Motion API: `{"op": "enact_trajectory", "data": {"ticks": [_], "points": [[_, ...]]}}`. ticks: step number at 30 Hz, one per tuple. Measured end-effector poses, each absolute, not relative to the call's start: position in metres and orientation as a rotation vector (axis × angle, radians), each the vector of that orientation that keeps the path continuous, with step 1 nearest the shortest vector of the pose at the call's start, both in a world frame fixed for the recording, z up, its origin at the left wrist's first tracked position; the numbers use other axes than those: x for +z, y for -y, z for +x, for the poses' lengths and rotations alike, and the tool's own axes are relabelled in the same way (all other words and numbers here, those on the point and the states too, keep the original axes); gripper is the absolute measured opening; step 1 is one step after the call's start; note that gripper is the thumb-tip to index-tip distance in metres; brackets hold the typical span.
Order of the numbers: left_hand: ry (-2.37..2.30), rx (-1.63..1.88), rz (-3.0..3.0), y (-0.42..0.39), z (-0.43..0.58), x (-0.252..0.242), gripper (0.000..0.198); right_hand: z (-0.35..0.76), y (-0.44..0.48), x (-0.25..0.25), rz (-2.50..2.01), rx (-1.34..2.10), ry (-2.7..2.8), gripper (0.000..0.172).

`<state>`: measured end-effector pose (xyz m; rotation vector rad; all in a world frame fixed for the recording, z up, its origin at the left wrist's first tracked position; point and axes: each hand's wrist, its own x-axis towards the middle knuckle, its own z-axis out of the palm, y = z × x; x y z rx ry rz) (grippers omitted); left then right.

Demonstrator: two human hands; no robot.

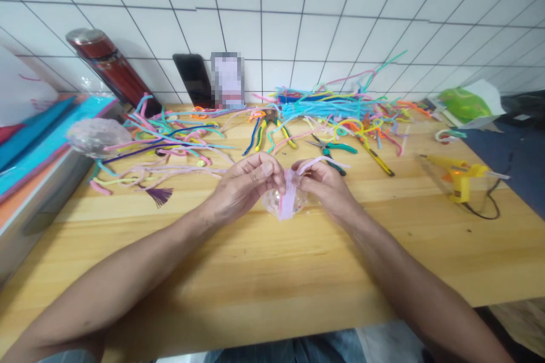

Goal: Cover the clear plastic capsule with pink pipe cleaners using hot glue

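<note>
Between my hands, over the middle of the wooden table, is a clear rounded object point(301, 201) with a band of lilac pipe cleaners point(288, 198) running up its front. My left hand point(251, 182) is closed in a pinch at the band's left edge; a short pink strip shows just below its fingertips. My right hand point(324, 186) pinches a lilac pipe cleaner point(313, 163) at the band's upper right, and the loose end sticks out to the right past the knuckles. The fingers partly cover the top of the clear object.
Loose pipe cleaners point(327, 109) spread along the tiled wall. Green-handled pliers point(336, 148), yellow-green cutters point(268, 127) and a yellow craft knife point(378, 157) lie beyond my hands. A yellow glue gun point(462, 178) stands right. At left are a wrapped ball point(100, 137) and red thermos point(113, 68).
</note>
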<state>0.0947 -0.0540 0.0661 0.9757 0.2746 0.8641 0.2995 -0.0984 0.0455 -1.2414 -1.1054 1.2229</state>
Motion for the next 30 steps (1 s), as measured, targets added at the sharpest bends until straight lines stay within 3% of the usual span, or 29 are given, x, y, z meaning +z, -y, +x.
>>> {"op": "enact_trajectory", "data": {"ticks": [7,21,30], "points": [[-0.287,0.883,1.003,0.052,0.095,0.061,0.024,0.301,0.098,0.042,-1.245,1.222,1.132,0.022],[-0.369,0.869,0.951,0.051,0.096,0.063,0.038,0.301,0.099,0.043,-1.262,1.204,1.142,0.020],[-0.639,0.997,0.973,0.038,0.096,0.062,0.040,0.301,0.099,0.043,-1.249,1.209,1.112,0.018]]}}
